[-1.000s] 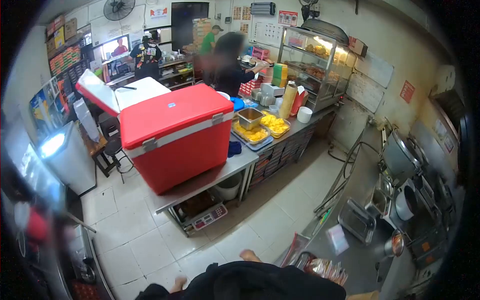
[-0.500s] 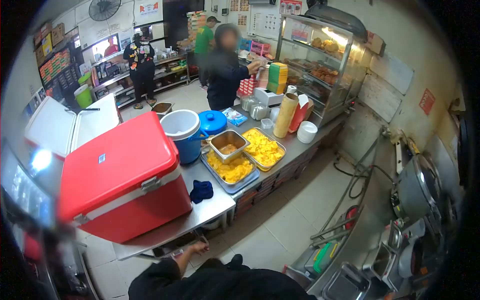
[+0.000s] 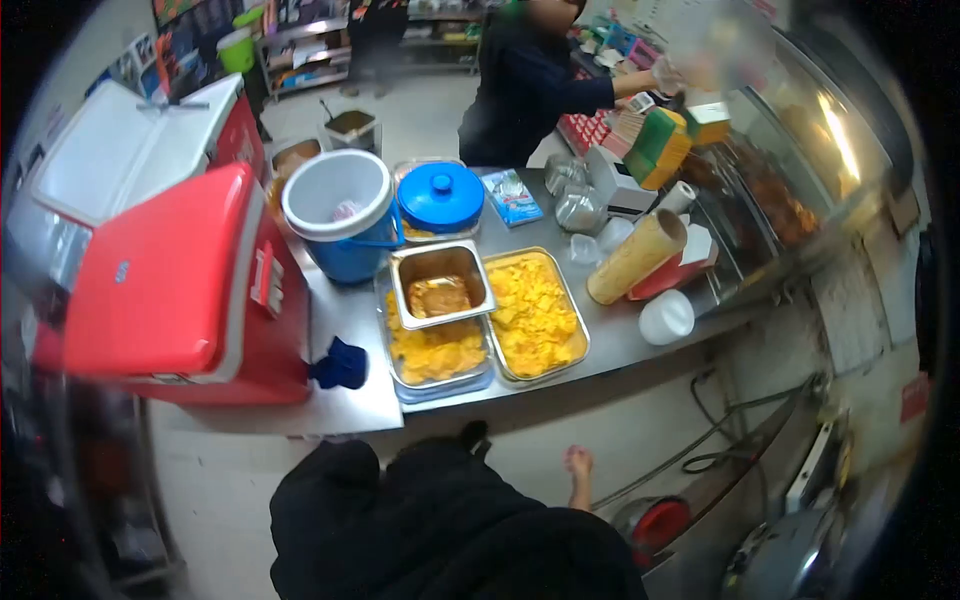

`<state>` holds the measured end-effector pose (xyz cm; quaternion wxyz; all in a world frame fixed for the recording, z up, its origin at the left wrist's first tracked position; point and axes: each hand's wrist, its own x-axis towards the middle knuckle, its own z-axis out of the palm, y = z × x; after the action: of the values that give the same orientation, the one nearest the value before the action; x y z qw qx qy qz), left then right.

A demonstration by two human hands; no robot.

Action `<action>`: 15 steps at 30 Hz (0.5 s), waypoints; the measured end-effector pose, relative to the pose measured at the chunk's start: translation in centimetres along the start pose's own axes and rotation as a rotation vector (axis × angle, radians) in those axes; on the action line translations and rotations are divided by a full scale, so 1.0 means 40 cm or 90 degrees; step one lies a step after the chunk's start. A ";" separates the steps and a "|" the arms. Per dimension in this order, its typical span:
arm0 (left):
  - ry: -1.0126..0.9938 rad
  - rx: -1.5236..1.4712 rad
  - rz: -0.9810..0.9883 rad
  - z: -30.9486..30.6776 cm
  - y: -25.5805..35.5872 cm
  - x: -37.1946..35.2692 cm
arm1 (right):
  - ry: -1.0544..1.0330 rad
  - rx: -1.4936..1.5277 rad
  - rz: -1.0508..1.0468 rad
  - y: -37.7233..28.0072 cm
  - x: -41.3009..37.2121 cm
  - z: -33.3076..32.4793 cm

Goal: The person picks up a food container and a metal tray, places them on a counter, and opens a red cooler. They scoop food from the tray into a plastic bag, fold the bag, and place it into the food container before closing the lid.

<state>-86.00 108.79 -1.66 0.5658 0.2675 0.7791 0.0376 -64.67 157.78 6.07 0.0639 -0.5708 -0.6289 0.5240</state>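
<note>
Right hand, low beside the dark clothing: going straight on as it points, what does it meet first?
Probably the front edge of the steel counter, just below the tray of yellow food; the right hand points up toward it. Depth is unclear.

Black-sleeved arms (image 3: 330,490) held low and close; hands hidden.

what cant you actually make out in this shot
Head view:
The wearer's hands: out of view; only dark clothing shows at the bottom edge.
Red cooler: the shut lid hides its contents.
Blue bucket: a pale thing inside, too small to identify.
Co-worker's hand by the display case: blurred, so what it holds is unclear.
Lower right corner: cut off by the dark lens rim.
</note>
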 end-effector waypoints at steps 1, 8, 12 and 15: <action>-0.015 0.066 0.049 -0.026 0.049 0.033 | -0.086 -0.046 0.056 0.017 0.010 -0.026; 0.001 0.184 0.120 -0.123 0.298 0.092 | -0.352 -0.410 0.235 -0.135 0.078 -0.134; 0.197 0.192 -0.197 0.070 0.406 0.210 | -0.575 -0.393 -0.039 -0.347 0.208 -0.175; 0.050 -0.114 -0.265 0.034 0.566 0.110 | -0.665 -0.277 -0.137 -0.615 0.203 -0.155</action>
<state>-77.27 129.80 2.25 0.5518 0.0482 0.8326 -0.0006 -79.23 172.73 22.61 -0.3212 -0.1694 -0.7250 0.5852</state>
